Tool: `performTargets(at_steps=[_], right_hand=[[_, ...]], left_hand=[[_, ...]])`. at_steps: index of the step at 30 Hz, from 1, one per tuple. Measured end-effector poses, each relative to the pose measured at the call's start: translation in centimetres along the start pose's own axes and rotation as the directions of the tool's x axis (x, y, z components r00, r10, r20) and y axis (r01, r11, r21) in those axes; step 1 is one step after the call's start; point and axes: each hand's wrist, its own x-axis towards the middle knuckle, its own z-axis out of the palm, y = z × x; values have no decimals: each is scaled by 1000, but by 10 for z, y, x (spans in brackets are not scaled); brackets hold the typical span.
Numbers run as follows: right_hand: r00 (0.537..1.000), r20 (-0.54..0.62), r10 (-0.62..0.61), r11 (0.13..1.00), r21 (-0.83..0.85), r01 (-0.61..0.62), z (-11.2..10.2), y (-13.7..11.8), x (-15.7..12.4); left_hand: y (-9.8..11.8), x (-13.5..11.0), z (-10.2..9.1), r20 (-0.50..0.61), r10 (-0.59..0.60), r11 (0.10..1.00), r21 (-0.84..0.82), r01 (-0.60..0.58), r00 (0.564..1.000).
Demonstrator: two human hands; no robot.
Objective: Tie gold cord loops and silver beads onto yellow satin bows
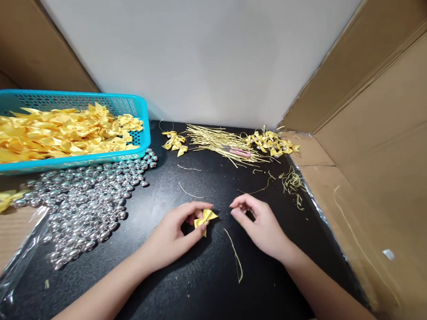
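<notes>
Between the thumb and fingers of my left hand point(178, 230) is a small yellow ribbon bow point(205, 219), just above the black table top. A small shiny spot shows at the middle of the bow. My right hand point(260, 222) is a short way to the right, its thumb and fingertips drawn into a pinch. Whatever those fingertips hold, if anything, is too small to make out. A loose gold cord point(236, 256) lies on the table between the two hands.
A turquoise basket point(143, 130) full of yellow bows stands at the left, with many silver beads point(85, 203) in front. Farther back lie cut gold cords point(212, 143), pink-handled scissors point(239, 152) and a pile of bows point(274, 143). Cord scraps point(291, 181) lie right. Cardboard walls point(389, 113) flank the table.
</notes>
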Motion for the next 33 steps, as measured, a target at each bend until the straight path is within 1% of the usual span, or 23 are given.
performTargets(at_steps=[1,2,4,5,6,8,11,14,17,20,24,27,30,33], right_hand=[[998,61,-34,996,-81,39,-4,-3,-1],[987,146,-62,984,-156,85,-7,-6,-2],[942,327,-71,946,-277,168,-14,-11,-5],[920,389,-54,924,-330,194,-16,-14,-8],[905,425,-30,901,-380,208,-17,-16,-10],[898,440,13,859,-464,216,-15,-21,-18],[923,383,36,791,-575,207,-7,-25,-32],[966,257,40,734,-663,146,-1,-23,-47],[986,168,-1,734,-670,115,0,-16,-61],[992,102,-79,750,-649,127,-1,-4,-71],[981,10,-194,775,-612,159,-1,10,-80],[964,-87,-253,793,-590,155,1,17,-86],[937,-187,-294,814,-563,143,4,21,-94],[911,-275,-307,834,-539,118,7,17,-103]], left_hand=[[-1,-1,1,8,27,999,42,-27,1000],[-2,-1,2,19,59,994,86,-61,998],[-4,-1,3,49,125,979,158,-131,991],[-5,-1,3,61,148,970,185,-157,987],[-5,-1,4,71,164,962,208,-175,984],[-6,0,4,76,184,946,257,-197,980],[-8,0,2,54,213,918,331,-219,976],[-9,1,1,6,261,894,376,-243,965],[-8,3,0,-7,299,870,413,-270,954],[-8,5,1,-37,313,851,455,-263,949],[-7,8,1,-62,356,828,483,-284,932],[-1,6,-1,-92,412,813,487,-320,907],[13,-5,-1,-123,496,784,489,-382,860],[34,-27,1,-138,604,722,512,-465,785]])
